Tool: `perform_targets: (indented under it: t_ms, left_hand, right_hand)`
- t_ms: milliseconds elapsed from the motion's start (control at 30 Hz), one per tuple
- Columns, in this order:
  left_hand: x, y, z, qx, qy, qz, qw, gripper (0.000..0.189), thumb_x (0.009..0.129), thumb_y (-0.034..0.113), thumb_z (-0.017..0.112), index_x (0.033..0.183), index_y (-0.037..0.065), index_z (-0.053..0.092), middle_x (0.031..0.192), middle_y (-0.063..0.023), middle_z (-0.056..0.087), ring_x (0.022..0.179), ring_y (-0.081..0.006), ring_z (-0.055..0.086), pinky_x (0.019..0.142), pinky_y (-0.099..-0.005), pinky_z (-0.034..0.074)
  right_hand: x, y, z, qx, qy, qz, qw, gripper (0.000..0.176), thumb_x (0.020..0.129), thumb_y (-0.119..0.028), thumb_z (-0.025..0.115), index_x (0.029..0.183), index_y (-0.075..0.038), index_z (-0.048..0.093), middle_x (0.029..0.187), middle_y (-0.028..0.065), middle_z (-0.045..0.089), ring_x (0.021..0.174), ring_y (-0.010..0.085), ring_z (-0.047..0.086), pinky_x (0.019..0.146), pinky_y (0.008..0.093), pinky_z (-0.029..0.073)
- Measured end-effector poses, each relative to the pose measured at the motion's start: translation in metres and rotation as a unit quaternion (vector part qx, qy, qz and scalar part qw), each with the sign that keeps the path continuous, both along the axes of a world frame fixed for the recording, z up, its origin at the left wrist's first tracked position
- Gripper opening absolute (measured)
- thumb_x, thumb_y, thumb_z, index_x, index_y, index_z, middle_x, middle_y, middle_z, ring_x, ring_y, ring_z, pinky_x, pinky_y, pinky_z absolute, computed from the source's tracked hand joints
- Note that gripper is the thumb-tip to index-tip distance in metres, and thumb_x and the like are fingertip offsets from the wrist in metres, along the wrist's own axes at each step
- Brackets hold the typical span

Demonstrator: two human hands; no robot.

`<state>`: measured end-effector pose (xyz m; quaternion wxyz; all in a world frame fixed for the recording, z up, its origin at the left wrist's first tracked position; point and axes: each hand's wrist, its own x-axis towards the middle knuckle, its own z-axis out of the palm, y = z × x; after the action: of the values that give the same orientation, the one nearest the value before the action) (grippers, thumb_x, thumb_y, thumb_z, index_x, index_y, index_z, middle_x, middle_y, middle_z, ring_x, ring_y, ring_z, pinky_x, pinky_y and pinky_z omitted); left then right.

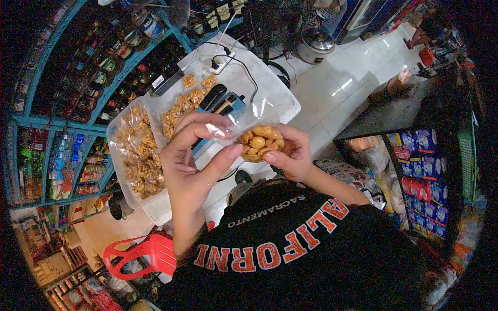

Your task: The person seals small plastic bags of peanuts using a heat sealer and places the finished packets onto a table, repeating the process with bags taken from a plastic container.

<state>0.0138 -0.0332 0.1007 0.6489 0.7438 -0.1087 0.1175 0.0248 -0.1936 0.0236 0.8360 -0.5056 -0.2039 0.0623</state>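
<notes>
A clear plastic bag of golden-brown nuts [261,143] is held up in front of my chest, over the near edge of the white table [277,96]. My left hand [199,150] pinches the bag's loose plastic and its left side between thumb and fingers. On the bag's right side, my right hand [291,153] grips the filled part, thumb in front. Behind my hands lies a blue and black device [224,102], partly hidden. A translucent tub [111,137] full of similar small bags stands at the left, and more filled bags [176,111] lie beside it.
A white power strip [223,63] with black cables sits at the table's far end. Shelves of bottles [122,49] line the left. A red plastic chair [142,256] stands at lower left, a rice cooker [316,45] on the floor beyond, and a rack of packets [423,181] at right.
</notes>
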Motion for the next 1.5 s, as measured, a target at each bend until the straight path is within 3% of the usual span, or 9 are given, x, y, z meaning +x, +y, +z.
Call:
perform_targets:
  t_ms: [367,433,467,533,733,1167,1233,1500]
  left_hand:
    - [0.010,0.009,0.010,-0.022,-0.041,0.019,0.999,0.033,0.063,0.008,0.065,0.093,0.000,0.057,0.092,-0.0087,0.056,0.090,-0.0179,0.050,0.082,-0.0284,0.034]
    - [0.014,0.008,0.023,0.094,-0.054,0.038,0.993,0.031,0.062,0.009,0.066,0.092,0.004,0.060,0.092,-0.0077,0.058,0.090,-0.0181,0.050,0.081,-0.0286,0.034]
    - [0.017,0.008,0.025,0.094,-0.055,0.039,0.993,0.031,0.062,0.009,0.066,0.092,0.004,0.060,0.092,-0.0077,0.058,0.090,-0.0181,0.050,0.081,-0.0286,0.034]
    - [0.022,0.008,0.027,0.263,-0.096,0.015,0.960,0.021,0.062,0.008,0.067,0.083,0.006,0.063,0.089,-0.0064,0.059,0.089,-0.0189,0.051,0.080,-0.0290,0.035]
    - [0.028,0.003,0.020,0.232,-0.119,0.015,0.965,0.010,0.062,0.006,0.067,0.071,0.006,0.062,0.083,-0.0047,0.061,0.087,-0.0189,0.051,0.079,-0.0302,0.036]
    - [0.025,0.004,0.023,0.255,-0.121,0.046,0.958,0.011,0.060,0.011,0.068,0.070,0.010,0.062,0.087,-0.0026,0.060,0.089,-0.0181,0.049,0.079,-0.0310,0.034]
    - [0.023,-0.001,0.031,0.322,-0.102,0.050,0.940,0.011,0.060,0.014,0.068,0.069,0.013,0.063,0.090,0.0001,0.059,0.092,-0.0171,0.048,0.079,-0.0316,0.030]
    - [0.035,0.000,0.022,0.322,-0.111,0.035,0.940,0.010,0.060,0.013,0.067,0.069,0.014,0.063,0.088,0.0017,0.058,0.091,-0.0170,0.047,0.079,-0.0316,0.028]
  right_hand:
    - [0.001,0.001,-0.003,-0.018,0.004,-0.004,1.000,0.029,0.072,-0.010,0.065,0.093,0.007,0.055,0.083,0.0093,0.057,0.077,0.0124,0.054,0.071,0.0236,0.042]
    - [0.001,0.003,-0.003,-0.016,0.000,-0.015,1.000,0.028,0.072,-0.010,0.065,0.093,0.006,0.055,0.082,0.0090,0.058,0.076,0.0122,0.055,0.070,0.0233,0.042]
    - [0.001,0.003,-0.003,-0.016,0.000,-0.014,1.000,0.028,0.072,-0.010,0.065,0.093,0.006,0.055,0.082,0.0090,0.058,0.076,0.0122,0.055,0.070,0.0233,0.042]
    - [0.001,0.003,-0.002,-0.053,0.003,-0.020,0.998,0.028,0.072,-0.010,0.065,0.093,0.006,0.055,0.083,0.0091,0.058,0.077,0.0118,0.054,0.069,0.0232,0.042]
    - [0.005,0.004,-0.007,-0.079,-0.017,-0.027,0.996,0.029,0.072,-0.011,0.065,0.094,0.006,0.055,0.085,0.0092,0.059,0.077,0.0109,0.054,0.069,0.0226,0.042]
    - [0.008,0.009,-0.001,-0.050,-0.015,-0.020,0.998,0.029,0.072,-0.011,0.065,0.095,0.005,0.056,0.086,0.0087,0.059,0.078,0.0109,0.054,0.070,0.0234,0.043]
    - [0.009,0.009,-0.001,-0.062,-0.024,-0.025,0.997,0.030,0.071,-0.012,0.065,0.094,0.005,0.056,0.084,0.0086,0.059,0.076,0.0108,0.055,0.069,0.0230,0.043]
    - [0.011,0.009,-0.004,-0.101,-0.021,-0.040,0.994,0.030,0.071,-0.015,0.066,0.092,0.004,0.057,0.080,0.0084,0.060,0.073,0.0106,0.055,0.065,0.0231,0.043]
